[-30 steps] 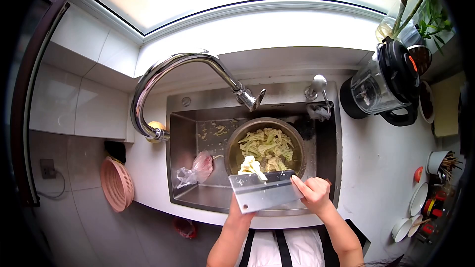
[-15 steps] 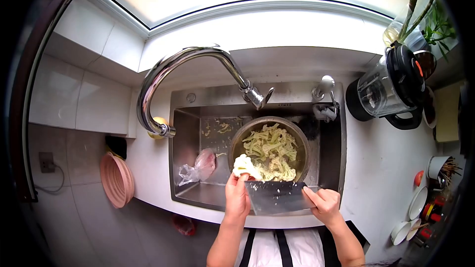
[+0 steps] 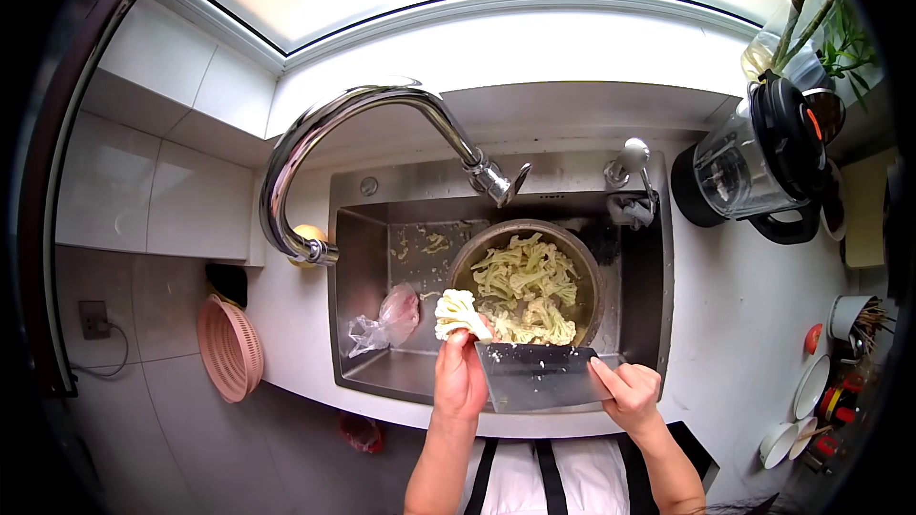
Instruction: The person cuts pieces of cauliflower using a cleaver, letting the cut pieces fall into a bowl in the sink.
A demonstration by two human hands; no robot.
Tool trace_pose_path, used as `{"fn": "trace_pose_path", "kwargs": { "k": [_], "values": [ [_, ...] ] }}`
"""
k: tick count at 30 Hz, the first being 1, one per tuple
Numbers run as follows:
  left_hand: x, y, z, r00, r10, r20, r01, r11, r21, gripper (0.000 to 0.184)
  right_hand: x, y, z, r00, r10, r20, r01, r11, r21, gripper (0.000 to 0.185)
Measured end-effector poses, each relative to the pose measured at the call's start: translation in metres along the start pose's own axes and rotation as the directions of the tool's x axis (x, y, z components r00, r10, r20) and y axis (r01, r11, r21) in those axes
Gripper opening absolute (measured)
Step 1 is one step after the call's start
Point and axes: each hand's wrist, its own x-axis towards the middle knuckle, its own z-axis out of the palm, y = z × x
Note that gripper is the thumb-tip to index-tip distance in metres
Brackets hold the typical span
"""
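Observation:
My left hand [image 3: 460, 377] grips a pale cauliflower floret [image 3: 456, 313] at the near left rim of a round metal bowl [image 3: 597, 291]. In my right hand [image 3: 630, 391] is a wide-bladed cleaver [image 3: 539, 379], its blade lying across the front of the bowl with small white crumbs on it. The blade's left end is close to the floret's stem; whether they touch I cannot tell. Cut cauliflower pieces [image 3: 525, 272] fill much of the bowl, which stands in the steel sink [image 3: 358, 229]. The cleaver's handle is hidden inside my right fist.
A chrome faucet [image 3: 272, 172] arches over the sink's left side. A clear plastic bag [image 3: 391, 319] with something pinkish lies in the sink, near cauliflower scraps [image 3: 434, 243]. Right of the sink stands a blender [image 3: 744, 167]; a pink basket [image 3: 229, 351] is at the left.
The floret has turned in my left hand and shifted slightly left and up, so more of its stem shows. My right hand keeps the cleaver in nearly the same place.

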Motion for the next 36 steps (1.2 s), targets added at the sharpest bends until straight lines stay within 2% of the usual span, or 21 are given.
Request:
{"fn": "trace_pose_path", "kwargs": {
  "k": [3,6,9,12,15,20,23,28,31,34,35,36],
  "values": [
    [-0.002,0.003,0.009,1.000,0.026,0.008,-0.026,1.000,-0.001,0.031,0.001,-0.001,0.000,1.000,-0.011,-0.003,0.010,1.000,-0.017,0.021],
    [-0.002,0.007,0.006,0.998,-0.029,0.064,0.035,0.994,-0.105,0.032,0.000,-0.002,0.000,1.000,-0.021,-0.009,0.021,1.000,-0.003,0.021],
    [-0.005,0.010,0.012,0.999,0.015,0.052,-0.010,0.995,-0.097,0.031,0.002,-0.006,-0.006,0.999,-0.002,0.043,0.002,1.000,0.009,0.025],
    [-0.008,0.009,0.020,0.997,0.073,-0.002,-0.073,0.996,-0.048,0.030,0.002,-0.004,-0.005,0.999,0.009,0.046,-0.008,1.000,-0.005,0.026],
    [-0.010,0.006,0.018,0.997,0.050,-0.059,-0.046,0.998,0.053,0.030,0.001,-0.003,-0.005,0.999,-0.002,0.049,0.003,1.000,-0.002,0.028],
    [-0.028,-0.005,0.026,0.991,-0.079,0.107,0.072,0.995,0.075,0.039,0.012,-0.006,-0.002,0.999,-0.033,0.040,0.031,0.998,0.047,0.032],
    [-0.035,-0.017,0.026,0.993,-0.104,0.063,0.101,0.993,0.056,0.041,0.021,-0.006,0.005,0.998,-0.070,0.004,0.070,0.993,0.091,0.031],
    [-0.040,-0.017,0.021,0.979,-0.151,0.136,0.160,0.986,-0.054,0.039,0.040,-0.011,0.008,0.988,-0.149,-0.027,0.151,0.966,0.211,0.038],
    [-0.043,-0.017,0.014,0.971,-0.147,0.188,0.171,0.978,-0.119,0.039,0.038,-0.003,0.019,0.984,-0.176,-0.028,0.178,0.975,0.136,0.040],
    [-0.039,-0.011,0.016,0.970,-0.152,0.190,0.178,0.976,-0.128,0.038,0.028,0.013,0.035,0.998,-0.043,0.045,0.040,0.997,0.066,0.028],
    [-0.036,-0.009,0.020,0.978,-0.172,0.121,0.183,0.979,-0.087,0.038,0.022,0.019,0.041,0.998,0.014,0.057,-0.017,0.999,0.040,0.025],
    [-0.034,-0.003,0.021,0.954,-0.184,0.237,0.202,0.978,-0.057,0.033,0.018,0.024,0.042,0.992,0.078,0.103,-0.079,0.997,0.001,0.020]
  ]
}}
